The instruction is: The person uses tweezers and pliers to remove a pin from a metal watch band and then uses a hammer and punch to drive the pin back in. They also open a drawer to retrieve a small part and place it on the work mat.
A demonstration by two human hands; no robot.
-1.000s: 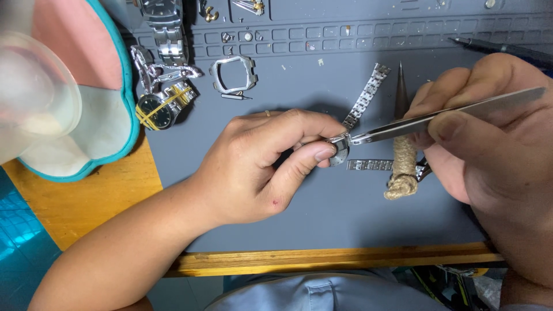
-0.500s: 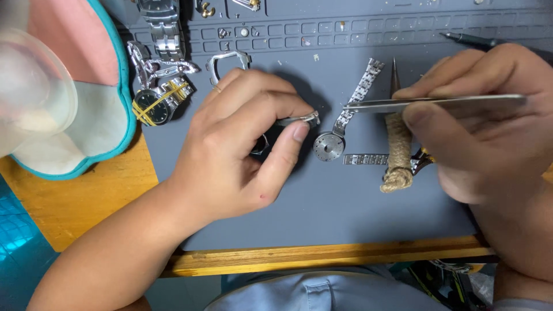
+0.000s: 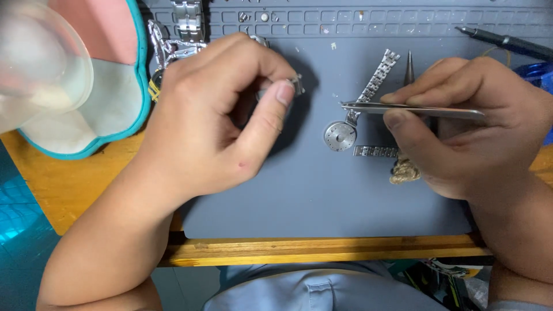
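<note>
Two hands over a grey mat [image 3: 322,201], the left one moved up and away from the dial since the earlier frame.

The round silver dial [image 3: 340,136] now lies alone on the mat, joined to a metal strap [image 3: 377,83]. The left hand [image 3: 213,115] pinches a small metal part [image 3: 296,85] between thumb and forefinger. The right hand [image 3: 466,126] grips steel tweezers [image 3: 403,109], closed tips just above the dial.

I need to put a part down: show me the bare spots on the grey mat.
The grey mat lies bare between the round dial and the wooden table edge. Crowded: watch bands by the tweezers, and the tray slots up top.
</note>
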